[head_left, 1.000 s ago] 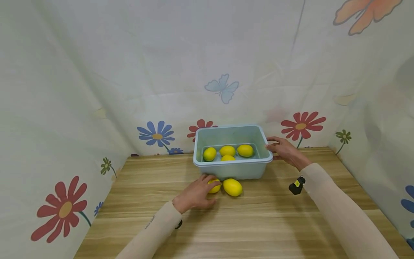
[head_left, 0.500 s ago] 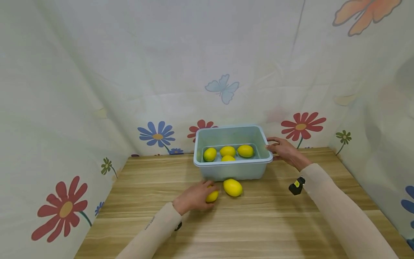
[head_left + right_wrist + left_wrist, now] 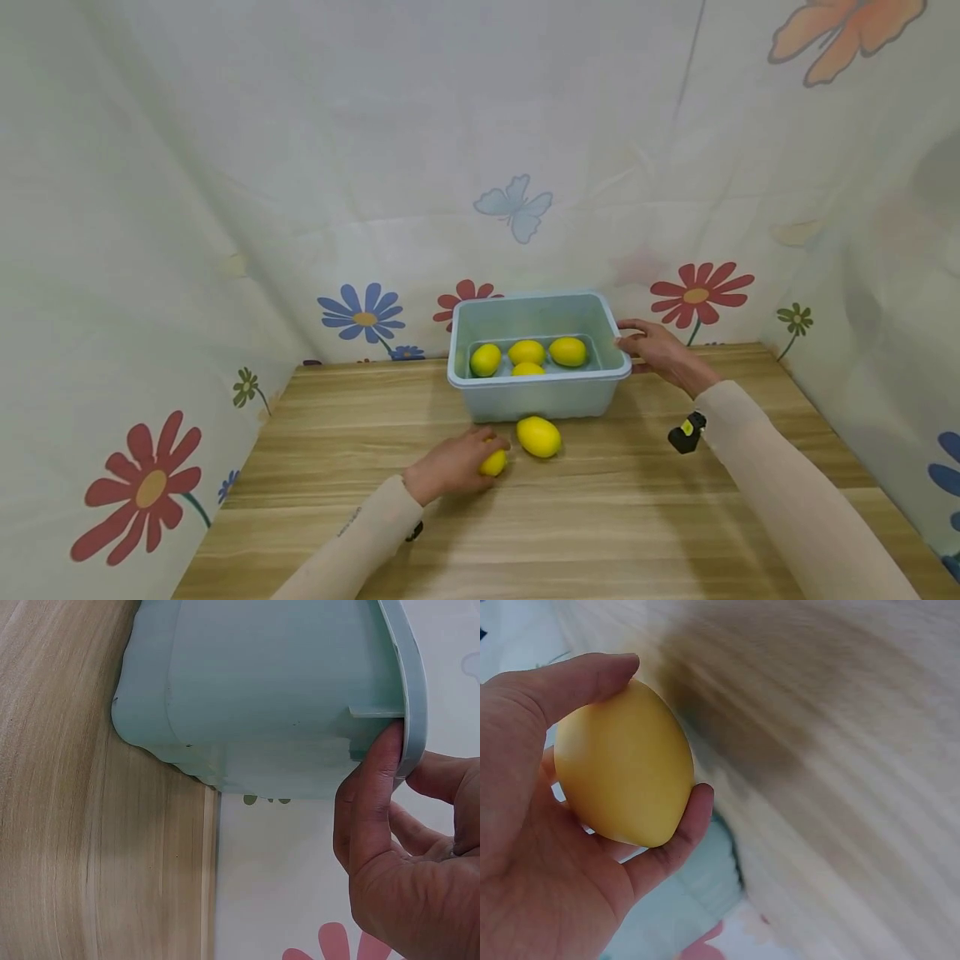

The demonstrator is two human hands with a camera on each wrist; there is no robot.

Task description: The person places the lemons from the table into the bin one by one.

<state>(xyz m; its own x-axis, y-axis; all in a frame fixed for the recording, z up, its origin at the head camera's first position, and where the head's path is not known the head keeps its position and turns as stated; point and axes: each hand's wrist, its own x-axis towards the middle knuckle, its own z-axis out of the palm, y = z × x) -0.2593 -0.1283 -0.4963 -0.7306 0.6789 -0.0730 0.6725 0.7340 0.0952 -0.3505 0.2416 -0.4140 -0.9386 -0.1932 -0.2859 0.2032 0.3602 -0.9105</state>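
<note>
My left hand holds a yellow lemon in front of the bin, the thumb on one side and the fingers curled round the other. A second lemon lies on the table close to the bin's front wall, just right of that hand. The pale blue-green plastic bin stands at the back of the table with several lemons on its floor. At the bin's right end, my right hand grips the rim, fingers under the lip and thumb over it in the right wrist view.
The wood-grain table reaches back to a pale curtain printed with flowers and butterflies. Curtain also hangs along the left and right sides. The bin's back stands near the rear curtain.
My left hand has drawn its lemon a little toward me, away from the bin's front wall. The right hand, the bin and the other lemons stay where they were.
</note>
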